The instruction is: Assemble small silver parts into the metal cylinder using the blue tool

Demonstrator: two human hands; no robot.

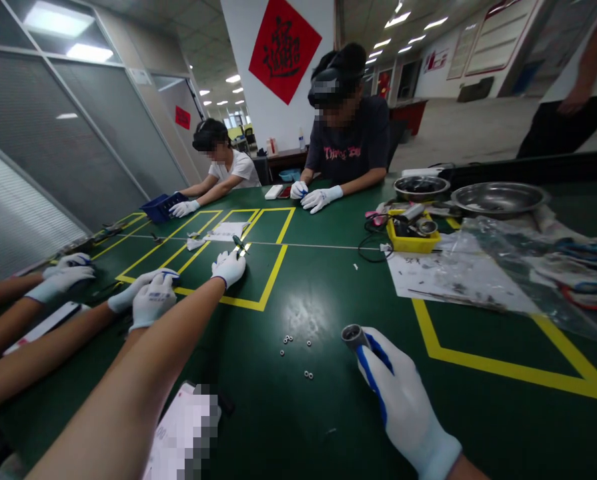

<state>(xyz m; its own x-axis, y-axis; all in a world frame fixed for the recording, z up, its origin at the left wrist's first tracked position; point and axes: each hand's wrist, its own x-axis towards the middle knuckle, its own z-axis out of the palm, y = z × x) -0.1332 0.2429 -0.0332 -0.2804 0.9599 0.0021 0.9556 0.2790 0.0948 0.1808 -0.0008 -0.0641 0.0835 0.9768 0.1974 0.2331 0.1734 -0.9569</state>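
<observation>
Holding a dark grey, hollow metal cylinder [354,335] in the right hand [402,390] here, fingers closing around its side and leaving the rim uncovered. Its open end is facing up, probably so the inside is staying visible; can't tell if the bottom is touching the green table [328,427]. Blue-palmed white gloves are covering the hands, which I'm guessing is about grip and keeping skin off the metal.

The left hand [229,268] is resting way out at arm's length, fingers curling by a slim dark green object [239,245] near the yellow tape lines [273,277]. They look like they're touching it, but I can't tell how far they're opening or whether they're actually gripping it.

Some tiny silvery rings [309,343] are lying loose between the two hands, nearer the cylinder, likely for easy picking. Over on the right, a yellow plastic bin [414,244] is corralling assorted parts on white paper [403,280], presumably so nothing's rolling off.
</observation>
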